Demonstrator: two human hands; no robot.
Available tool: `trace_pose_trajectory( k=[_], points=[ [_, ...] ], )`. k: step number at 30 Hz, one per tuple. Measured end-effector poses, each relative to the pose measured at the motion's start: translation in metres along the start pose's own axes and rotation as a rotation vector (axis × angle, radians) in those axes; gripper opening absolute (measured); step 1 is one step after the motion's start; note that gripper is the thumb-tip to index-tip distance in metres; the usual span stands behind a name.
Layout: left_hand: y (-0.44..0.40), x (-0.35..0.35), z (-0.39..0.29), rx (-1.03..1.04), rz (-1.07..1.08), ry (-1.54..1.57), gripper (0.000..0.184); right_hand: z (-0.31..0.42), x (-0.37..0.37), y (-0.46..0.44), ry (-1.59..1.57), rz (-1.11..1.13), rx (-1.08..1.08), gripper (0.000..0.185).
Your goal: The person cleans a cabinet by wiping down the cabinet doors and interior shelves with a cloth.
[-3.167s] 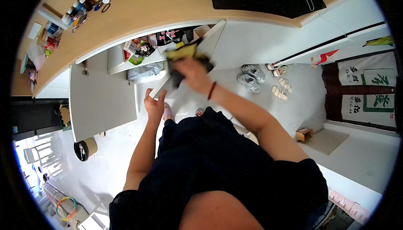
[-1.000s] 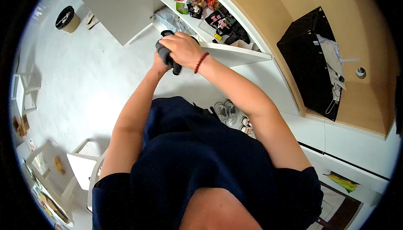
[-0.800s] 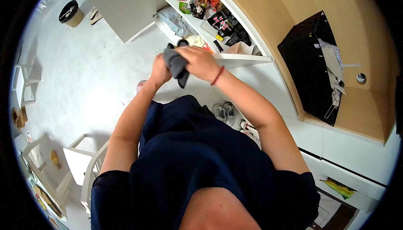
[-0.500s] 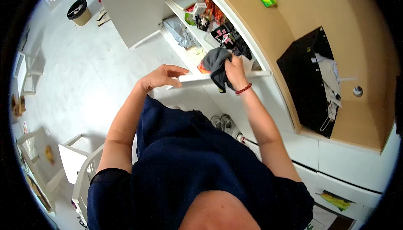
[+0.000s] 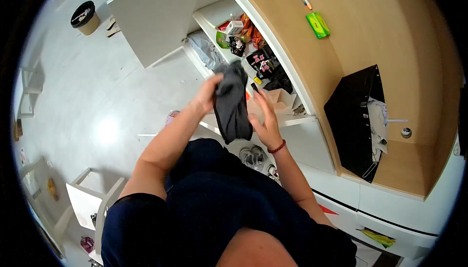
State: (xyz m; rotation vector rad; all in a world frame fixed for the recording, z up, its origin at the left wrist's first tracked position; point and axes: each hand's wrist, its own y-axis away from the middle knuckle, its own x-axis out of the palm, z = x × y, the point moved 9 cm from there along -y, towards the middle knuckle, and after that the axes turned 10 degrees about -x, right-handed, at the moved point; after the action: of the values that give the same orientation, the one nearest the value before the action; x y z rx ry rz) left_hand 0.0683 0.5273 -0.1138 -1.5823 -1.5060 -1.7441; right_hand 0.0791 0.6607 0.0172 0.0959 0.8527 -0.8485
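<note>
A dark grey piece of soft cloth (image 5: pixel 231 106) with black edges hangs lengthwise in front of my body; what kind of item it is I cannot tell. My left hand (image 5: pixel 208 94) grips its upper left side, slightly blurred. On the other side, my right hand (image 5: pixel 266 124) has its fingers spread, the thumb at or very near the cloth's right edge. Behind both hands is an open cabinet shelf (image 5: pixel 220 33) with a white box (image 5: pixel 234 27), a black bag with pink print (image 5: pixel 262 63) and several small packets.
The white cabinet door (image 5: pixel 151 20) stands open at the left. In the wooden compartment at right are a black fabric box (image 5: pixel 353 116) of clothes and a green packet (image 5: pixel 318 25). Grey shoes (image 5: pixel 252 156) stand below; a bin (image 5: pixel 86 18) and a white chair (image 5: pixel 83 201) are leftward.
The cloth has passed from my right hand to my left and now hangs longer and flatter. My right hand has opened beside it. The view has shifted slightly.
</note>
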Motion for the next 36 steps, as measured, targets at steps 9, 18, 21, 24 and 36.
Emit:
trace_pose_trajectory(
  k=[9,18,21,24,36],
  points=[
    [-0.108,0.058,-0.265,0.881,-0.250,-0.357,0.017,-0.018,0.000,0.011,0.090,-0.157,0.213,0.037],
    [-0.161,0.101,-0.178,1.389,-0.689,-1.437,0.025,-0.020,-0.002,0.012,0.143,-0.171,0.158,0.030],
    [-0.118,0.144,-0.123,1.596,-0.588,-1.622,0.018,-0.018,-0.004,0.015,0.121,-0.160,0.125,0.031],
    [-0.134,0.150,-0.047,1.586,-0.402,-1.657,0.014,-0.014,-0.007,0.017,0.108,-0.136,0.063,0.030],
    [-0.158,0.196,0.139,1.358,0.458,-2.134,0.011,-0.012,-0.014,0.057,0.151,-0.115,0.039,0.029]
  ],
)
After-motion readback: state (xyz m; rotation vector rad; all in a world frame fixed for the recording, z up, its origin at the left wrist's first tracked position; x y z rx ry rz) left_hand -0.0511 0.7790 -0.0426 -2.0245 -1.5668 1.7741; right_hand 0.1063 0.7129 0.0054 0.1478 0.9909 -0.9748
